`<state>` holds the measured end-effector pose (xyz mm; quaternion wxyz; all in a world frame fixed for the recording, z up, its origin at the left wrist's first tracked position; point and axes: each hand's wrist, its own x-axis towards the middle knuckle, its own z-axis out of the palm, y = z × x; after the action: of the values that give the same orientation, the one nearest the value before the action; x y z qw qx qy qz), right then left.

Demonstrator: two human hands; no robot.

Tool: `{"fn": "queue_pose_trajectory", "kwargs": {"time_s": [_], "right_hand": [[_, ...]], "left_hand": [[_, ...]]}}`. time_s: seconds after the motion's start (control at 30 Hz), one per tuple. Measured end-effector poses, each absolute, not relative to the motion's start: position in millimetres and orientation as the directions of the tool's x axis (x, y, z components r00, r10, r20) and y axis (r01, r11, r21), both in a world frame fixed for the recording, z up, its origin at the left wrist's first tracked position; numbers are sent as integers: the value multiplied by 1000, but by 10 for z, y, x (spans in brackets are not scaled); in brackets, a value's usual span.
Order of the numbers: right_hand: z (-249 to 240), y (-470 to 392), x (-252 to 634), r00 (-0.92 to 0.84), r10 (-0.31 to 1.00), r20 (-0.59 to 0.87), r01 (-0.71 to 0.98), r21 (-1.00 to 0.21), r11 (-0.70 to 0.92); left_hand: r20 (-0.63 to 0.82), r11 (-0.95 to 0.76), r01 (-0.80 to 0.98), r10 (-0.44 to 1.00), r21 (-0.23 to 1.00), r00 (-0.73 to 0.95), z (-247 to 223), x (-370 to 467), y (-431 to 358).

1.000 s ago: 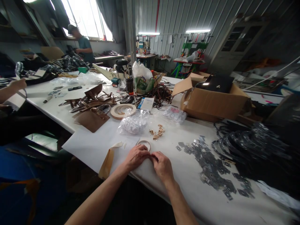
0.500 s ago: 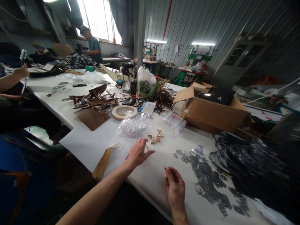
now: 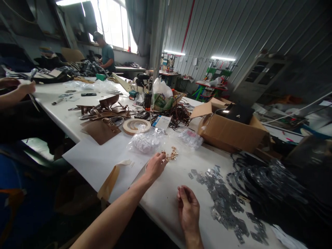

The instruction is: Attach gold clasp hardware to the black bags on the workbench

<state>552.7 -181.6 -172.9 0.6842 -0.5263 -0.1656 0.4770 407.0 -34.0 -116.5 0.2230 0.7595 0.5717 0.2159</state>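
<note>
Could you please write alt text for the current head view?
The wearer's left hand is at a small cluster of gold-coloured pieces on a cluttered white table; the right hand, loosely curled, is beside scattered grey plates.

1. We have a white bench (image 3: pixel 166 204) before us.
2. On it we see small gold pieces (image 3: pixel 173 154) near a clear bag (image 3: pixel 143 142).
3. To their right we see scattered grey plates (image 3: pixel 226 204).
4. Farther back we find a tape roll (image 3: pixel 127 128), brown pieces (image 3: pixel 102 131) and an open cardboard box (image 3: pixel 229 135).
</note>
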Motion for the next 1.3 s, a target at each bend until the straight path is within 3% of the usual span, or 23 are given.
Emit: {"fn": "queue_pose_trajectory", "kwargs": {"time_s": [0.13,0.27,0.47,0.67,0.8,0.97,1.07,1.2,1.3], "right_hand": [[-1517,-1682,5575,480,823,-303,-496,-868,-30],[-1290,-1625,5674,468,827,-312,-539,-842,-13],[-1219,-1727,5762,333,843,-421,-619,-772,-141],[-1251,-1815,5767,302,847,-438,-654,-741,-150],[-1196,-1872,5779,304,845,-440,-647,-746,-156],[-1077,-1970,5776,206,838,-505,-714,-664,-224],[-1073,-2024,5748,171,852,-494,-719,-654,-235],[-1134,-2080,5814,290,894,-342,-573,-810,-124],[-1140,-2104,5964,358,927,-113,-239,-971,-26]], "left_hand": [[302,-414,330,890,848,341,-1245,4100,-749],[266,-310,99,912,946,311,-1333,4211,-1094],[238,-266,27,899,964,367,-1310,4282,-1270],[269,-283,-19,886,959,378,-1306,4298,-1359],[314,-350,18,861,937,399,-1288,4290,-1375],[432,-499,8,760,867,486,-1234,4240,-1349],[384,-438,-16,769,899,511,-1196,4228,-1347],[221,-204,-89,835,975,503,-1152,4250,-1371],[120,-29,-175,835,984,537,-1125,4258,-1385]]}}
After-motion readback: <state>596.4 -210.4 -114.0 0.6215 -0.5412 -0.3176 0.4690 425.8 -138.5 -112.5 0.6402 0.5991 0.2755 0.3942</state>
